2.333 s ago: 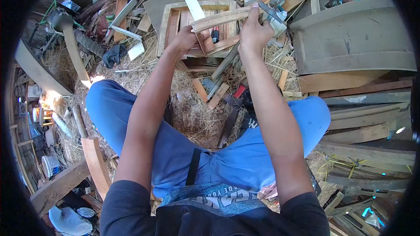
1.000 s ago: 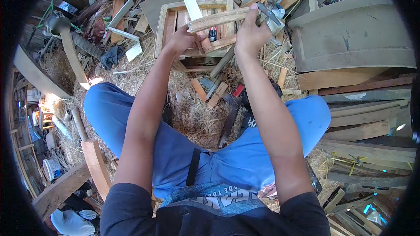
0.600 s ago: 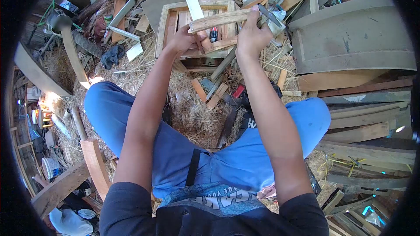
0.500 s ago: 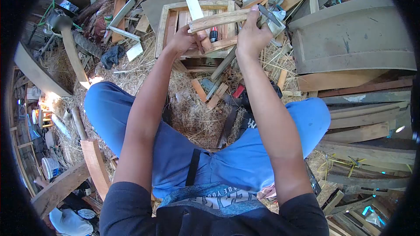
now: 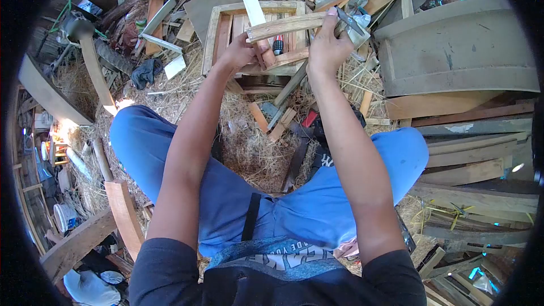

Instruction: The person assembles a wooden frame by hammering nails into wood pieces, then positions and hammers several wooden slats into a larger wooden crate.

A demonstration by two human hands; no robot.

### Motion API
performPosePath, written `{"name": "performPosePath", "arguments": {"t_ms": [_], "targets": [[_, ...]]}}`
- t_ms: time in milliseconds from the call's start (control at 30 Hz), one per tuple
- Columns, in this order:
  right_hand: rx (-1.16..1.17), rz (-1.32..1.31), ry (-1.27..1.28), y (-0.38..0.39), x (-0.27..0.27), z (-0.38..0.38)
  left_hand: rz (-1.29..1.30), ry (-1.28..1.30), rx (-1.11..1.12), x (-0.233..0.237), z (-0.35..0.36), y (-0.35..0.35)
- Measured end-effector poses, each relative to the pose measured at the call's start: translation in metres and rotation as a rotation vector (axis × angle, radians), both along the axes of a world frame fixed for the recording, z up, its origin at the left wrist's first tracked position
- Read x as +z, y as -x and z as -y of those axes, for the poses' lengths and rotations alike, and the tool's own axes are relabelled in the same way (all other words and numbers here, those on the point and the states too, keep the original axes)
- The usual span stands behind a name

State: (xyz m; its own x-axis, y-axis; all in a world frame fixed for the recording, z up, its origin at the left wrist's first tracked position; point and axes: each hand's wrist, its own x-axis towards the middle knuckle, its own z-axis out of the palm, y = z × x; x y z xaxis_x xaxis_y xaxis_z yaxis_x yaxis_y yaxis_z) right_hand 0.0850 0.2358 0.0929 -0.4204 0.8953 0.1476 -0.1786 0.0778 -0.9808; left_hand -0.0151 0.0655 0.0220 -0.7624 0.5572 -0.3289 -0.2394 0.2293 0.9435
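Observation:
A pale wooden strip (image 5: 283, 25) is held level above a wooden frame (image 5: 214, 28) lying on straw. My left hand (image 5: 239, 52) grips the strip's left end. My right hand (image 5: 327, 45) closes around its right end and also holds a thin grey metal blade (image 5: 348, 18) that sticks out up and to the right. A red-handled screwdriver (image 5: 277, 44) lies inside the frame just under the strip.
Offcuts of wood (image 5: 259, 116) and a long dark batten (image 5: 289, 86) lie on the straw (image 5: 249, 147) between my knees. A large grey curved board (image 5: 459, 45) stands at the right, stacked planks (image 5: 476, 164) below it. A dark rag (image 5: 146, 72) lies left.
Both hands and the strip have shifted only a few pixels; the grip on the strip and the blade is the same.

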Motion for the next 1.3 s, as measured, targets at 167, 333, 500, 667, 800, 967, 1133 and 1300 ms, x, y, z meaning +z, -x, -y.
{"name": "performPosePath", "arguments": {"t_ms": [167, 333, 500, 667, 800, 967, 1133, 1300], "targets": [[0.0, -0.048, -0.006, 0.002, -0.007, -0.005, -0.057, 0.09, 0.013, 0.004, -0.001, -0.004], [0.097, 0.126, 0.031, -0.003, -0.019, -0.019, 0.006, -0.005, -0.055, -0.009, 0.002, 0.006], [0.171, -0.067, 0.328, -0.03, 0.003, -0.016, -0.043, -0.013, -0.045, -0.043, 0.0, 0.02], [0.194, -0.024, -0.083, -0.075, -0.003, -0.014, 0.039, -0.067, -0.042, -0.052, 0.0, 0.025], [0.352, 0.269, 0.132, -0.124, 0.007, 0.004, 0.014, -0.038, -0.053, -0.043, -0.002, 0.021], [0.495, 0.587, -0.616, -0.14, -0.039, 0.013, 0.002, -0.027, -0.031, -0.043, -0.003, 0.019], [0.692, 0.481, -0.54, -0.131, -0.027, 0.017, -0.034, -0.018, -0.046, -0.039, -0.002, 0.017], [0.736, 0.515, -0.93, -0.125, -0.015, 0.026, -0.089, 0.061, -0.041, -0.038, -0.004, 0.017]]}}
